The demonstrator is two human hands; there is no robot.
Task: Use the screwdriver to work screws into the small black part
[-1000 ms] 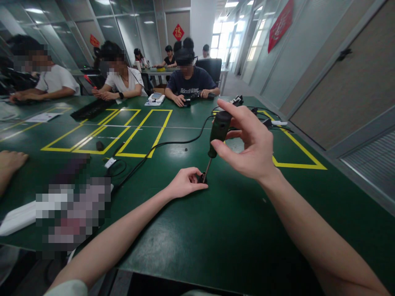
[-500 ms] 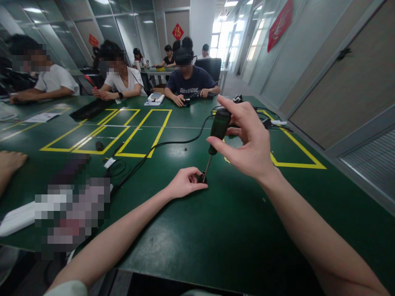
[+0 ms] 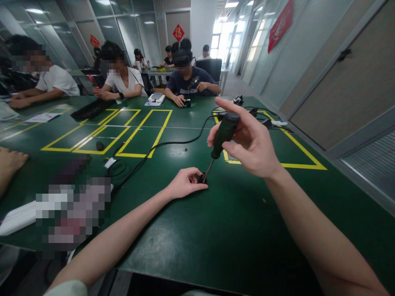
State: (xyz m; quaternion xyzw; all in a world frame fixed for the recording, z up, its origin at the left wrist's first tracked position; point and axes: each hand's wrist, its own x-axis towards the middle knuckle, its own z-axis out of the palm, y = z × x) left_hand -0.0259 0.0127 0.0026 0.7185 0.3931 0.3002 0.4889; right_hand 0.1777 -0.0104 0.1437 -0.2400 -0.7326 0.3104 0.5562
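Note:
My right hand (image 3: 249, 139) grips the dark green handle of a screwdriver (image 3: 226, 135), with the index finger stretched past the handle's end. The tool leans to the right, and its thin metal shaft runs down to a small black part (image 3: 203, 178) on the green table (image 3: 234, 238). Thumb and fingers of my left hand (image 3: 185, 182) pinch that part from the left and hold it against the tabletop. Whether the tip sits in a screw is too small to tell.
A black cable (image 3: 173, 142) crosses the table on the left. Yellow tape (image 3: 305, 166) marks rectangles beyond my hands. A white bar-shaped object (image 3: 18, 218) lies at the near left. Across the table a person (image 3: 191, 82) handles dark items; other people sit at left.
The screwdriver handle has tilted further right, and my right fingers have shifted around it. My left hand and the black part stay in place.

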